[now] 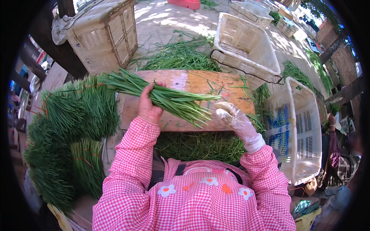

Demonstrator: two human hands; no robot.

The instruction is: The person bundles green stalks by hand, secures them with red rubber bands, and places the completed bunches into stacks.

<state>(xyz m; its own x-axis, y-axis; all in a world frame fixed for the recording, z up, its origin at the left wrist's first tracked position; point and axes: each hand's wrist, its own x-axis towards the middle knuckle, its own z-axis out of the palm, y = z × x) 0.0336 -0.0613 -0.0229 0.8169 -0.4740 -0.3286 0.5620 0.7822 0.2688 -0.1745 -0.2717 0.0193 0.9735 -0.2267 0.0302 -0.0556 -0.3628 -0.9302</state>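
Note:
My left hand (151, 104), bare, is wrapped round a loose bunch of garlic chives (169, 101) above a worn wooden board (173, 124). The leafy tips reach left and the paler stem ends fan out to the right. Close to those stem ends is my right hand (235, 117), in a soiled white glove. Its fingers are bent but apart, and nothing shows between them. A thin red strand (225, 95) shows just beyond the stem ends. To the left, tied bundles of chives (63, 109) are piled up, red bands round them.
A pale plastic crate (102, 36) stands at far left, another crate (246, 42) with a wire handle at far right. A blue-marked crate (295, 127) is tipped by my right side. Loose greens (177, 57) cover ground behind the board. Another person (343, 161) sits at far right.

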